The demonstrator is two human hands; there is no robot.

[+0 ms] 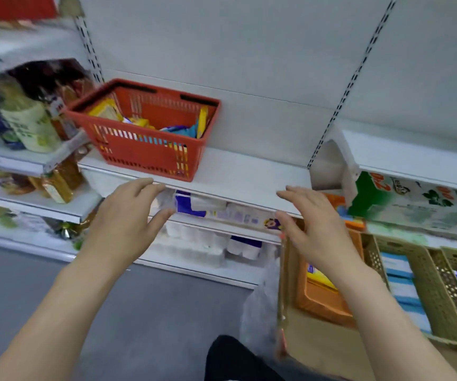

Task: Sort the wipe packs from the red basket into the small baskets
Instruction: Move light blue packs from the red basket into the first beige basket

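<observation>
A red basket (150,152) stands on a white shelf (249,177), tilted toward me. Inside lie several wipe packs (139,121), yellow and blue ones. Small baskets sit low at the right: an orange basket (320,303) with a yellow pack in it and a beige basket (439,306) with light blue packs. My left hand (128,218) is raised below the red basket, fingers relaxed, holding nothing. My right hand (312,224) hovers at the shelf's front edge, fingers spread, empty.
Bottles and bagged goods (26,122) fill the shelves at the left. White and purple packages (208,210) sit under the shelf. A printed box (419,199) lies at the right. A clear plastic bag (263,306) hangs near my knee above grey floor (128,312).
</observation>
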